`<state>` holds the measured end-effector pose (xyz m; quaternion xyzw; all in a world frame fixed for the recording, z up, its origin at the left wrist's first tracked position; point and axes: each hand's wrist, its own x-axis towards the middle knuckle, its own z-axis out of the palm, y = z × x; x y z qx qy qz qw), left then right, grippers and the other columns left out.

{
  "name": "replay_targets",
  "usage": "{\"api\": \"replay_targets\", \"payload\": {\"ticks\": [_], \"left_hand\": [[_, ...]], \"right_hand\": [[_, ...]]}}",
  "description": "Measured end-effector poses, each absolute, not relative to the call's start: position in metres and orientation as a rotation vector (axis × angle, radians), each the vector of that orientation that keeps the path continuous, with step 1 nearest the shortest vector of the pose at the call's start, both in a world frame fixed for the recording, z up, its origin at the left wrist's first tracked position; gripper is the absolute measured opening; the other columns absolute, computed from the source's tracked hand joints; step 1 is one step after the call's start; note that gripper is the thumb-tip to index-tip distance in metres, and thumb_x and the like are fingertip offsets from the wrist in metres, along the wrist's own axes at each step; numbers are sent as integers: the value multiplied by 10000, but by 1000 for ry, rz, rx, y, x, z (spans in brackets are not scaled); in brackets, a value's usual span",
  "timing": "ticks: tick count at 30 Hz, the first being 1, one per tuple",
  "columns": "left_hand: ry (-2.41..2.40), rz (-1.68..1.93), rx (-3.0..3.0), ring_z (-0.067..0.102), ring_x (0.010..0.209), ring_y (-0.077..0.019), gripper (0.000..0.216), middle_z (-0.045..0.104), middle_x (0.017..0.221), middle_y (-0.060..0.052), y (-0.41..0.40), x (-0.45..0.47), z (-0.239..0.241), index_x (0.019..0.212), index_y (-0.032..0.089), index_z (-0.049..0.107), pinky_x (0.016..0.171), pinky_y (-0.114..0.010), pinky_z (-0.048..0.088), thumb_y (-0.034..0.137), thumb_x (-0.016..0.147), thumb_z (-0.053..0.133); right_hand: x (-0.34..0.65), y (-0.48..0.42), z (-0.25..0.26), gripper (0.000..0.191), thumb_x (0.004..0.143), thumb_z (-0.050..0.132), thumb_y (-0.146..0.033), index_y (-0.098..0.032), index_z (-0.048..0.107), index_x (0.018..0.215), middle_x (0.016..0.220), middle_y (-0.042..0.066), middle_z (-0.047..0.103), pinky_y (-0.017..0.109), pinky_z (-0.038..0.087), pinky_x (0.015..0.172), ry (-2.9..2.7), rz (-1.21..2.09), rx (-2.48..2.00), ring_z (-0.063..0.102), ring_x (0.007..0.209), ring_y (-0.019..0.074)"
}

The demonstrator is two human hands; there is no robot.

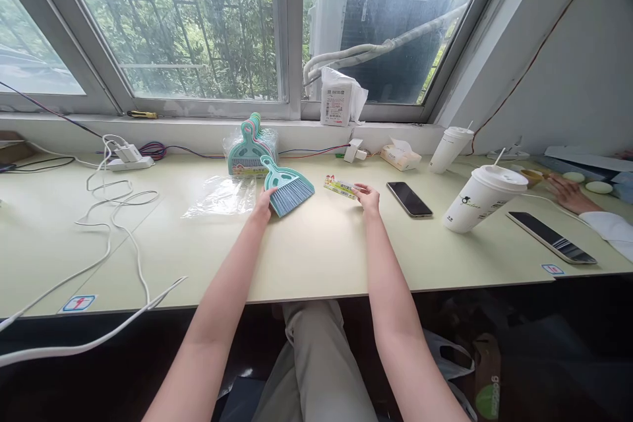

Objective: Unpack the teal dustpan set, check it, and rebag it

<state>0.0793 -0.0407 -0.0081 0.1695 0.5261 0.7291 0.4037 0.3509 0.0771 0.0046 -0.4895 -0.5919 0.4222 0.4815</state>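
Note:
A small teal hand broom (287, 188) with grey-blue bristles lies on the pale green desk (316, 257). My left hand (264, 203) rests at the near edge of its bristles and touches them. My right hand (368, 198) lies further right, its fingertips on a small printed label card (339, 186). Behind the broom, a clear bag holds a stack of teal and pink dustpans and brooms (251, 148). An empty clear plastic wrapper (221, 197) lies flat to the left of my left hand.
A dark phone (409, 199) lies right of my right hand. Two lidded paper cups (481, 198) (450, 148) and a second phone (550, 237) stand further right. Another person's hand (568, 192) rests at the far right. White cables (113, 224) trail across the left.

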Motion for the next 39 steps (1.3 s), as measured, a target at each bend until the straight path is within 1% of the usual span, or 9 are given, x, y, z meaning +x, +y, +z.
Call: {"api": "replay_targets", "payload": {"ticks": [4, 8, 12, 18, 24, 27, 32, 36, 39], "left_hand": [[1312, 1819, 518, 659, 821, -154, 423, 663, 1019, -49, -43, 81, -8, 1151, 249, 559, 770, -311, 556, 237, 742, 668], [1265, 1798, 606, 666, 901, -181, 444, 666, 1051, -64, -46, 90, -5, 1145, 249, 569, 827, -345, 548, 228, 718, 692], [1201, 1689, 747, 675, 916, -219, 460, 676, 1060, -78, -53, 102, 1, 1146, 244, 575, 810, -380, 557, 335, 720, 721], [1108, 1498, 992, 671, 946, -240, 555, 672, 1086, -110, -60, 115, 3, 1125, 197, 597, 824, -344, 542, 309, 624, 808], [1083, 1598, 950, 665, 952, -243, 545, 672, 1068, -105, -55, 112, 0, 1100, 174, 581, 888, -393, 517, 217, 602, 799], [1054, 1682, 905, 655, 980, -250, 533, 671, 1061, -99, -54, 113, 1, 1098, 180, 575, 914, -401, 506, 237, 616, 794], [1044, 1700, 921, 633, 1033, -267, 543, 660, 1085, -98, -55, 121, 8, 1081, 190, 588, 941, -405, 490, 308, 600, 811], [1233, 1583, 1024, 593, 1093, -269, 404, 646, 1113, -108, -58, 110, 21, 1066, 198, 610, 942, -427, 475, 484, 782, 635], [1738, 1741, 1139, 467, 1243, -300, 273, 585, 1198, -137, -68, 82, 26, 956, 190, 636, 1001, -465, 416, 424, 855, 539]], "right_hand": [[342, 46, 29, 273, 693, 706, -398, -191, 686, 869, 871, 56, 693, 309, 492, 799, -1616, 1456, -610, 631, 902, 193], [318, 25, 32, 280, 647, 739, -378, -184, 718, 848, 847, 45, 701, 289, 482, 743, -1884, 1644, -447, 623, 811, 175], [300, 29, 16, 221, 709, 648, -295, -193, 720, 891, 792, 20, 689, 253, 459, 648, -1910, 1256, -812, 576, 689, 136], [300, 38, 5, 198, 782, 552, -218, -224, 696, 917, 903, 12, 696, 254, 472, 772, -1943, 810, -1043, 601, 768, 141], [295, 24, 12, 450, 810, 582, -353, -249, 534, 1245, 1329, 101, 509, 364, 428, 958, -1842, 506, -1171, 476, 1206, 240], [285, 16, 12, 598, 824, 550, -472, -229, 388, 1346, 1428, 138, 402, 404, 435, 985, -1549, 798, -1212, 400, 1306, 255], [271, 9, 2, 323, 795, 623, -361, -235, 519, 1074, 1149, 60, 644, 366, 557, 859, -1289, 1747, -728, 650, 1011, 200], [273, 16, -3, 303, 704, 729, -267, -221, 549, 944, 1002, 38, 689, 352, 589, 821, -1109, 1818, -645, 691, 878, 181], [281, 25, -5, 288, 693, 734, -217, -206, 562, 924, 977, 48, 698, 356, 599, 804, -1054, 1794, -705, 696, 858, 189]]}}
